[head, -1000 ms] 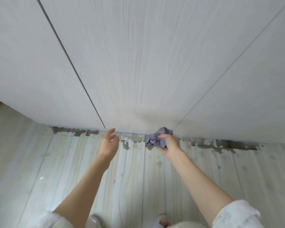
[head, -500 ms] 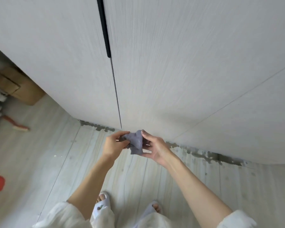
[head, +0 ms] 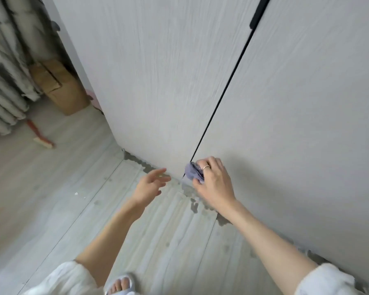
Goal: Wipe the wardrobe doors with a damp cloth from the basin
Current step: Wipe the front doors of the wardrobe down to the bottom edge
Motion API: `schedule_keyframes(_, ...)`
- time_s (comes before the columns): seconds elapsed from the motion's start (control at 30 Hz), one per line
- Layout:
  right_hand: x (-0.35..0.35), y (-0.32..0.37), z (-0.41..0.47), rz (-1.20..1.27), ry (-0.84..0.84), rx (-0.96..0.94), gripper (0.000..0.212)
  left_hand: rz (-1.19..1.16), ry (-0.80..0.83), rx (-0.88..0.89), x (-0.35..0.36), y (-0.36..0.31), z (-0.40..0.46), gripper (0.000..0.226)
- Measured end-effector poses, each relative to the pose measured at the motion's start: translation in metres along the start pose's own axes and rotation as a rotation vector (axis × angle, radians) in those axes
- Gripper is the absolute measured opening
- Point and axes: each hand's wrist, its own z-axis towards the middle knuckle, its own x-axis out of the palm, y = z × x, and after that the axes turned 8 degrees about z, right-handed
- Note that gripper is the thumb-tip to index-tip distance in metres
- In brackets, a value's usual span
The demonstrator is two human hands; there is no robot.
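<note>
— Your left hand [head: 150, 184] has let go of the cloth [head: 192, 171] it shared half a second ago; its fingers now hang loose and empty at nine o'clock of the cloth.

— And my right hand [head: 213, 185]?

— It alone bunches the cloth against the foot of the wardrobe doors [head: 285, 116], at the seam. You look ready to wipe upward, toward twelve o'clock.

Soft even daylight, source probably off-frame left. Right hand [head: 213, 184] throws a faint shadow onto the wardrobe door [head: 296, 135]. No glare. Curtain [head: 4, 77] at left edge motion-blurred; wide-angle bends the door seam [head: 222, 94].
</note>
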Motion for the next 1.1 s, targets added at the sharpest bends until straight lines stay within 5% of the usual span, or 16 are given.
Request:
schedule_keyframes(0.07, 0.012, -0.016, 0.033, -0.158, -0.178, -0.294, 0.036, -0.045, -0.102, 0.046, -0.013, 0.022, 0.041, 0.044)
schedule_keyframes(0.27, 0.089, -0.065, 0.086, -0.316, -0.59, -0.615, 0.035, -0.165, -0.313, 0.236, -0.027, 0.079, 0.163, 0.047)
schedule_keyframes(0.5, 0.23, -0.134, 0.058, -0.783, -0.161, -0.772, 0.012, -0.14, -0.392, 0.449, -0.024, 0.103, 0.238, 0.054)
schedule_keyframes(0.6, 0.216, -0.121, 0.064, -0.678, -0.325, -0.709, 0.017, -0.184, -0.445, 0.495, -0.024, 0.095, 0.244, 0.052)
schedule_keyframes(0.7, 0.172, -0.083, 0.089, -0.432, -0.667, -0.634, 0.047, -0.257, -0.458, 0.507, -0.028, 0.08, 0.243, 0.049)
schedule_keyframes(0.77, 0.156, -0.062, 0.109, -0.351, -0.787, -0.576, 0.041, -0.294, -0.437, 0.516, -0.032, 0.071, 0.242, 0.047)
schedule_keyframes(0.83, 0.168, -0.058, 0.117, -0.413, -0.772, -0.587, 0.028, -0.294, -0.398, 0.538, -0.032, 0.065, 0.241, 0.047)
schedule_keyframes(1.0, 0.233, -0.095, 0.081, -0.806, -0.312, -0.701, 0.005, -0.331, -0.302, 0.573, -0.039, 0.07, 0.244, 0.047)
schedule_keyframes(1.1, 0.211, -0.088, 0.085, -0.775, -0.469, -0.63, 0.028, -0.372, -0.256, 0.59, -0.044, 0.073, 0.244, 0.045)
